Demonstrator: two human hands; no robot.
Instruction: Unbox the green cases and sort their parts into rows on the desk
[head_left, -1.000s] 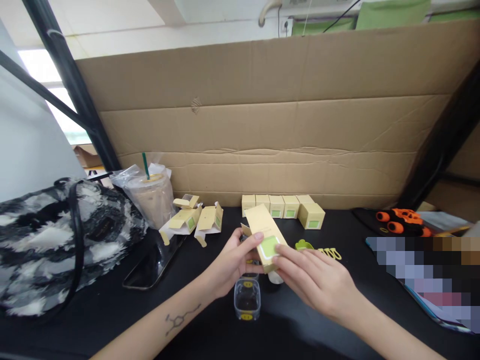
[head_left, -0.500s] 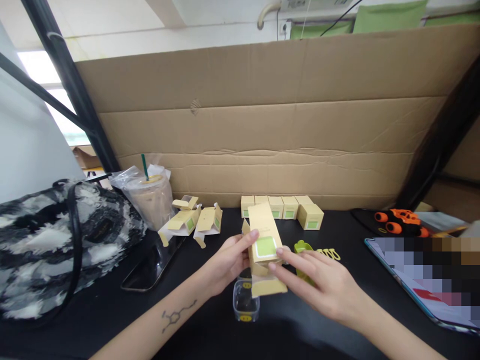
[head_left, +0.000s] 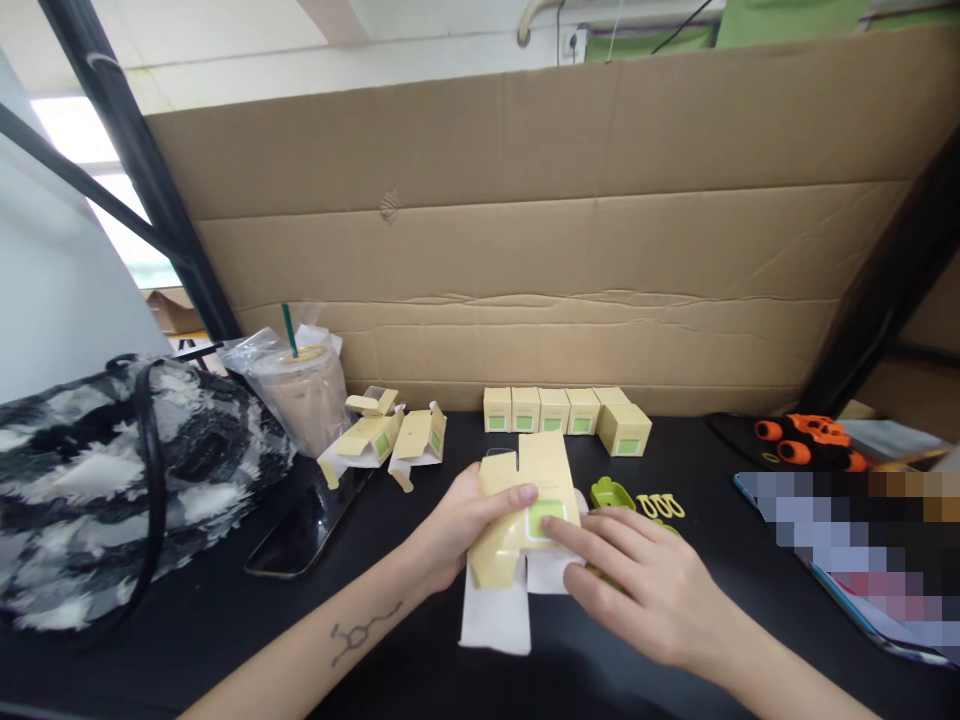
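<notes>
A small yellow cardboard box [head_left: 544, 470] is in front of me, its flaps unfolded so the white inner sides hang down. My left hand [head_left: 461, 525] grips it from the left, the thumb pressed on the front beside a green label. On the right, my right hand [head_left: 649, 580] holds the same box, with a fingertip on the label and other fingers at the white flap; its thumb is hidden. Partly behind my right hand lies a green plastic piece [head_left: 611, 492]. Beside it are several pale yellow loops [head_left: 660, 505].
Several closed yellow boxes [head_left: 555, 410] line the cardboard wall [head_left: 525, 250]. Two opened boxes [head_left: 416, 440] lie left of them, near a bagged drink cup [head_left: 304, 395], a phone [head_left: 300, 535] and a fluffy bag [head_left: 202, 460]. An orange toy car [head_left: 814, 435] and tablet [head_left: 847, 560] are right.
The box has been opened out, its flaps now spread with white insides showing. It covers the clear container that showed below it. My right fingers have shifted along the box.
</notes>
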